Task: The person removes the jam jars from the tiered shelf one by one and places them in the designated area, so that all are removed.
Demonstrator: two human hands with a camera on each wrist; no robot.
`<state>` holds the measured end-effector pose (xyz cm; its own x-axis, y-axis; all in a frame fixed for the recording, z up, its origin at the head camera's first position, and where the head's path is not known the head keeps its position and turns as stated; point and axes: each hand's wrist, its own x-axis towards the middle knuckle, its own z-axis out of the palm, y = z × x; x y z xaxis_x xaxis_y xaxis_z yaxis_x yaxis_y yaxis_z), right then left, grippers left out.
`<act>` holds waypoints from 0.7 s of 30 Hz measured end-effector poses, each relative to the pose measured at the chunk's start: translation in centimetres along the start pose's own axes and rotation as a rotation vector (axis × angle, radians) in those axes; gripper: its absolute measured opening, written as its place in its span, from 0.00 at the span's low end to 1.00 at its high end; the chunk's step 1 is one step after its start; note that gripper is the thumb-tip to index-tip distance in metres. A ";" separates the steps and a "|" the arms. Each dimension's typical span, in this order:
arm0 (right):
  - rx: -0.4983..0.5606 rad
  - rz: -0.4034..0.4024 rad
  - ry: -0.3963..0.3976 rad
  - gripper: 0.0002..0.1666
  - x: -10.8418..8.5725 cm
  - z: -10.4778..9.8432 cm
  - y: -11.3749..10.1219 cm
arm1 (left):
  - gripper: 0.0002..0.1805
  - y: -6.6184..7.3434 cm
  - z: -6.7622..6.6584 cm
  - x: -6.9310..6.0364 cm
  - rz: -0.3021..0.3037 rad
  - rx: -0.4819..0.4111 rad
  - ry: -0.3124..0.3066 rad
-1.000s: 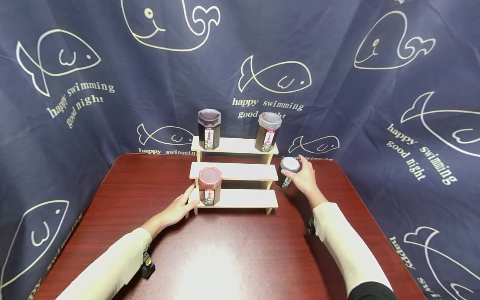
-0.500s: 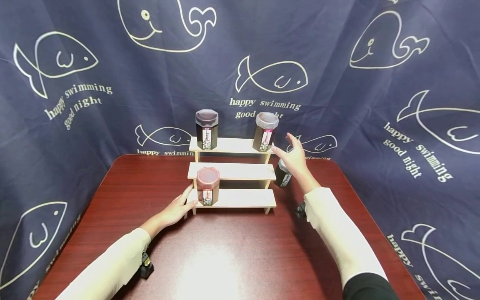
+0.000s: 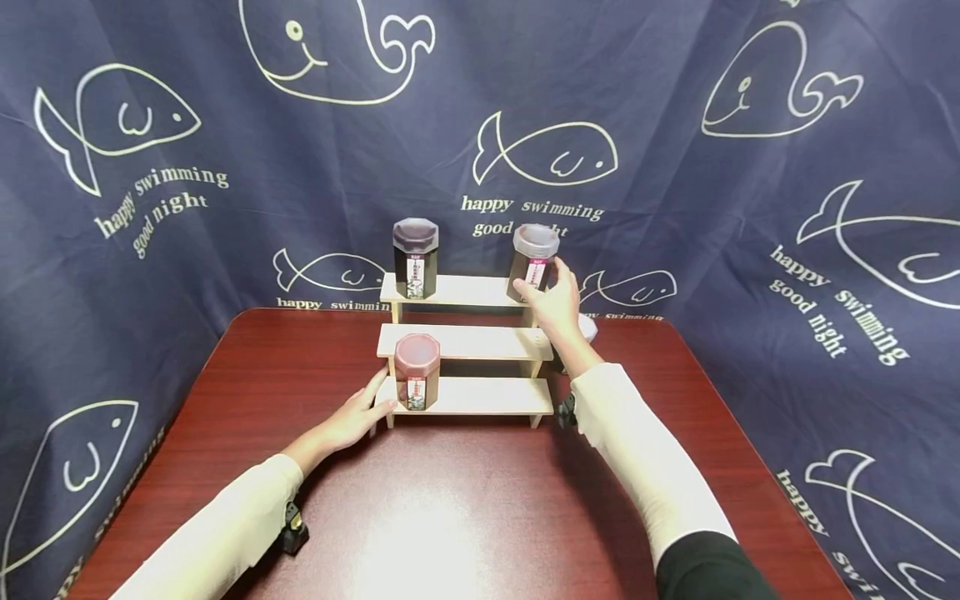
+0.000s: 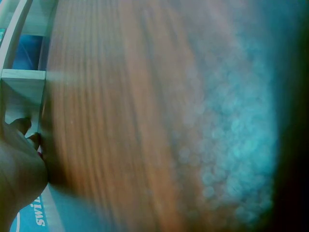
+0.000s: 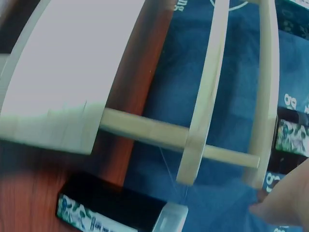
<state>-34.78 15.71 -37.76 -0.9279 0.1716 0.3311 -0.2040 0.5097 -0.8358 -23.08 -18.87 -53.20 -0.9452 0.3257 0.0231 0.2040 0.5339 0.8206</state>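
My right fingers [image 3: 564, 273] curl round the far-right jar [image 3: 530, 265] atop the rack [image 3: 491, 342]; my left fingers [image 3: 377, 384], fairly straight, touch its left side. With the far-left jar [image 3: 416, 258] and near-left jar [image 3: 417, 371], three are up; the fourth jar [image 5: 118, 207] is on the counter [image 3: 480, 475], right.

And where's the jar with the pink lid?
In the head view, the pink-lidded jar stands at the left end of the bottom shelf, just beside the person's left hand.
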 end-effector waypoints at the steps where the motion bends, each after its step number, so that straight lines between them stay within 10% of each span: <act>1: -0.001 0.003 0.009 0.54 -0.1 0.2 -0.1 | 0.42 0.0 0.0 0.0 -0.005 -0.004 -0.007; 21: -0.002 0.084 0.236 0.58 -0.1 3.3 -1.8 | 0.43 0.1 -0.1 -0.1 -0.010 -0.001 -0.001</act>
<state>-35.37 12.00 -37.73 -0.8429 0.4051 0.3541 -0.1288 0.4870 -0.8639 -22.97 -18.92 -53.01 -0.9469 0.3213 0.0138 0.1939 0.5362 0.8215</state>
